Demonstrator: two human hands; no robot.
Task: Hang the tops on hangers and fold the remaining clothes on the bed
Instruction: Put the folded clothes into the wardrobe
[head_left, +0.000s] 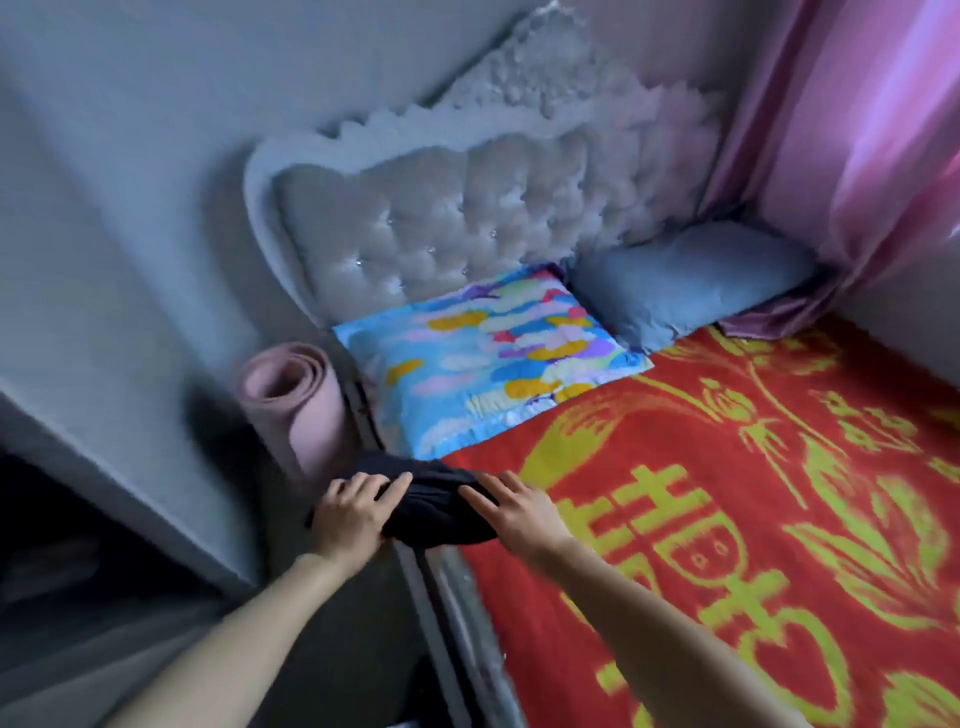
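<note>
A dark, bundled garment (436, 506) lies at the left edge of the bed, on the red and yellow blanket (727, 519). My left hand (353, 512) grips its left end, fingers curled over the cloth. My right hand (519, 512) lies on its right end with fingers stretched out flat. Part of the garment is hidden under both hands. No hanger shows in this view.
A colourful pillow (483, 358) and a blue pillow (685, 280) lie against the tufted headboard (467, 218). A rolled pink mat (291, 405) stands between bed and wall. Pink curtains (872, 156) hang at right. A dark opening (67, 561) sits at lower left.
</note>
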